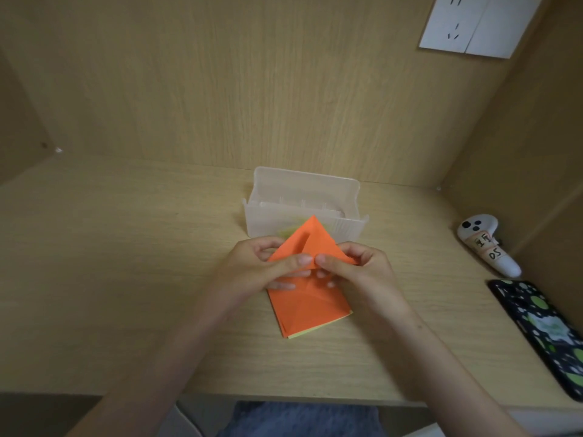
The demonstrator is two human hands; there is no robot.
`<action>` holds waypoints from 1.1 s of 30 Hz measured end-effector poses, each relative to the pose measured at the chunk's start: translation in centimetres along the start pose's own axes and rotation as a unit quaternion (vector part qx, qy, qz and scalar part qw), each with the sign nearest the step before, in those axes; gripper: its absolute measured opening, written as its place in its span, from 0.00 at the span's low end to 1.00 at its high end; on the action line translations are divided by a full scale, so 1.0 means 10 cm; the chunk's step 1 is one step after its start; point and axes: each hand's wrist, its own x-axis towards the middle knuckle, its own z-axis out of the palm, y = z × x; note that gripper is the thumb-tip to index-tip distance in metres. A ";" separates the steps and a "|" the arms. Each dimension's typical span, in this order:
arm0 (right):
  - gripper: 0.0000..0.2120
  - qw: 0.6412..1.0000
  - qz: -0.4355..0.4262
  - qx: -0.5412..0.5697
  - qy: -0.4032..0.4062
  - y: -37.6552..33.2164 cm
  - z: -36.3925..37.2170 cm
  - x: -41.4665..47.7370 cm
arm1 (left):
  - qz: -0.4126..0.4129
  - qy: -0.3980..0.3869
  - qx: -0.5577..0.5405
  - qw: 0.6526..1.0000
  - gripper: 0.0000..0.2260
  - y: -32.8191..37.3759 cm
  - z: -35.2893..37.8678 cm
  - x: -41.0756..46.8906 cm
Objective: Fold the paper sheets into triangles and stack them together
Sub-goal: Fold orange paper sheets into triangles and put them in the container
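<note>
An orange paper sheet [310, 239] is lifted above the desk, folded to a point that aims away from me. My left hand [265, 269] pinches its left half between thumb and fingers. My right hand [356, 269] pinches its right half, and the two thumbs meet at the middle crease. Below the hands a stack of paper sheets [310, 313] lies flat on the desk, orange on top with a yellow-green edge showing underneath.
A translucent plastic box [347, 190] stands open just behind the paper. A white controller [485, 244] with labels lies at the right, near the side wall. A black phone [542, 332] with green dots lies at the right edge. The desk's front edge [220, 397] is close to me.
</note>
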 end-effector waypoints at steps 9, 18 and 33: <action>0.06 1.000 0.002 0.011 -0.002 -0.04 0.04 -0.03 | 0.033 0.065 0.049 0.996 0.12 -0.08 -0.02 0.00; 0.10 0.998 -0.009 0.066 0.014 -0.09 0.06 -0.05 | 0.056 0.080 -0.005 0.995 0.05 -0.04 0.00 -0.02; 0.10 0.998 -0.003 0.059 0.004 -0.10 0.07 -0.08 | 0.052 0.100 -0.017 0.993 0.06 -0.04 0.02 -0.06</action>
